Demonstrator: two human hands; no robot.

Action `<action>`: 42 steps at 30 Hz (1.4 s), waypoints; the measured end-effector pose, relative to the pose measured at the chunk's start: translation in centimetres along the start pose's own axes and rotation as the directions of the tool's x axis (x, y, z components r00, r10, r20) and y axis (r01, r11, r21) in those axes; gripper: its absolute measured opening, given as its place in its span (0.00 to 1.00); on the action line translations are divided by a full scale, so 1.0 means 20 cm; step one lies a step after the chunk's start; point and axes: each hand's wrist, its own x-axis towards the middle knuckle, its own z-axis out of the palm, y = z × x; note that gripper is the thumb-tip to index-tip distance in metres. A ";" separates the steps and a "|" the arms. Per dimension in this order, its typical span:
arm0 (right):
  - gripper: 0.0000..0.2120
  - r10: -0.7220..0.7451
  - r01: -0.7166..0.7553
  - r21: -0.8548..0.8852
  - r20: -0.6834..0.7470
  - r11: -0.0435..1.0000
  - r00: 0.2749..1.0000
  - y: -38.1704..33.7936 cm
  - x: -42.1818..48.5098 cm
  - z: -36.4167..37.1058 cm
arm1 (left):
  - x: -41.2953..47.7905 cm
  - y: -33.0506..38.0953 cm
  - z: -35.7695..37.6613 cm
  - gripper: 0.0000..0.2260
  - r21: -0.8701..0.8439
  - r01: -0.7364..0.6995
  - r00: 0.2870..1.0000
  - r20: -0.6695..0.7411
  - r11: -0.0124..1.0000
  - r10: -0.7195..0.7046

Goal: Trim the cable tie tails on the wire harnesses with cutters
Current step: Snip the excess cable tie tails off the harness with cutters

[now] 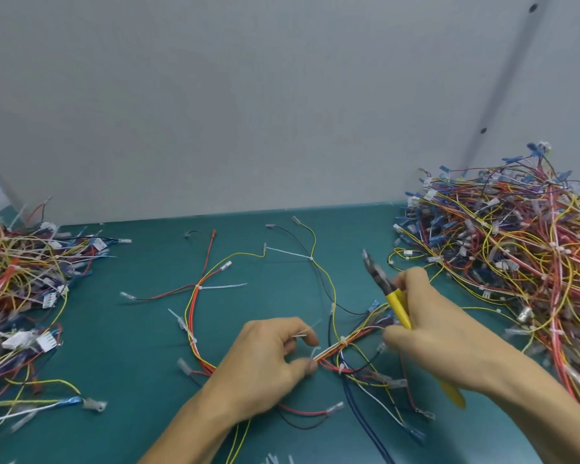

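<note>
On the green table right in front of you, one wire harness lies spread in a loose loop of red, yellow and black wires. Your left hand rests low on the near part of that loop, fingers curled. Its thumb and forefinger pinch the bundle near a white tie that binds several wires together. A thin white sliver shows by your forefinger, too blurred to say more.

Your right hand is wrapped round the yellow handles of the cutters, holding them above the bundle. The dark jaws point up and away to the left, touching no tie, and blur hides whether they stand apart or closed.

Two white tie ends stick out untrimmed farther along the harness. A long tail juts to the right from the left side of the loop. A second tail reaches left from the yellow wire at the far side.

A big pile of tangled harnesses fills the right of the table, close to your right hand. A smaller heap sits at the left edge. Short white offcuts lie at the near edge, and a plain grey wall rises behind the table.
</note>
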 end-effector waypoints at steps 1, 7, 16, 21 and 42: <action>0.14 -0.012 0.012 -0.012 0.038 1.000 0.999 0.00 -0.01 0.00 | 0.01 -0.01 0.00 0.06 -0.004 -0.003 1.000 -0.022 1.000 0.003; 0.11 -0.217 0.255 -0.346 0.147 0.903 0.965 0.02 -0.02 0.03 | 0.03 -0.06 0.01 0.05 -0.027 -0.046 0.996 -0.074 0.999 0.044; 0.13 -0.319 0.364 -0.520 0.178 0.773 0.931 0.03 0.01 0.12 | 0.04 -0.10 -0.01 0.07 -0.106 0.026 0.999 -0.024 0.994 -0.029; 0.14 -0.356 0.408 -0.498 0.200 0.765 0.913 0.04 0.03 0.12 | 0.05 -0.11 -0.01 0.05 -0.106 0.025 0.999 -0.022 0.994 -0.028; 0.11 -0.414 0.481 -0.492 0.247 0.725 0.876 0.05 0.05 0.15 | 0.05 -0.09 0.00 0.06 -0.073 0.045 0.999 0.002 0.996 -0.045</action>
